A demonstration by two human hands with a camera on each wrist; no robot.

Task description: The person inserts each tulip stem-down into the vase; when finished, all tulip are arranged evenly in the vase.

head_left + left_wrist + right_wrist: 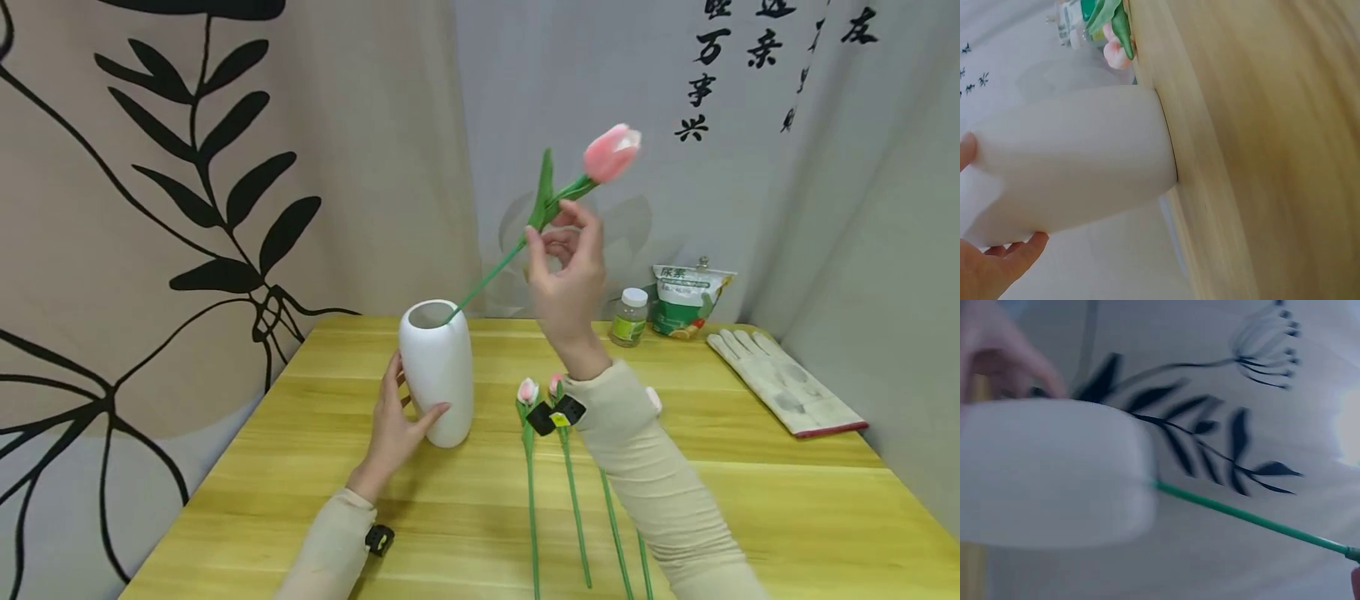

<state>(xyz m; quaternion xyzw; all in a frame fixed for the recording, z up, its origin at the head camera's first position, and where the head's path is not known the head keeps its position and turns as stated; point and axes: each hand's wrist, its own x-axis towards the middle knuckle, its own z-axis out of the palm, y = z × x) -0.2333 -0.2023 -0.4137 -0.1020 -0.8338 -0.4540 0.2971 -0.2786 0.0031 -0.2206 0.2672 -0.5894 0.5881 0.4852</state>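
Note:
A white vase [442, 379] stands upright on the wooden table. My left hand [396, 425] holds its lower side, thumb toward the front and fingers on the far left. In the left wrist view, thumb and fingertips touch the pale vase wall [1079, 156]. Above and to the right, my right hand [572, 275] pinches the stem of a pink artificial tulip [611, 154] near its leaves. The tulip slants, bloom up and right, with its lower stem end at the vase mouth. The right wrist view shows the green stem [1241, 514] meeting the vase rim; its tip is hidden.
Several tulips [528, 392] lie on the table [300, 483], partly under the right forearm. At the back right stand a white-capped jar [630, 317] and a green-white bag [686, 302]. White gloves [783, 383] lie at the right edge. Printed curtains hang behind.

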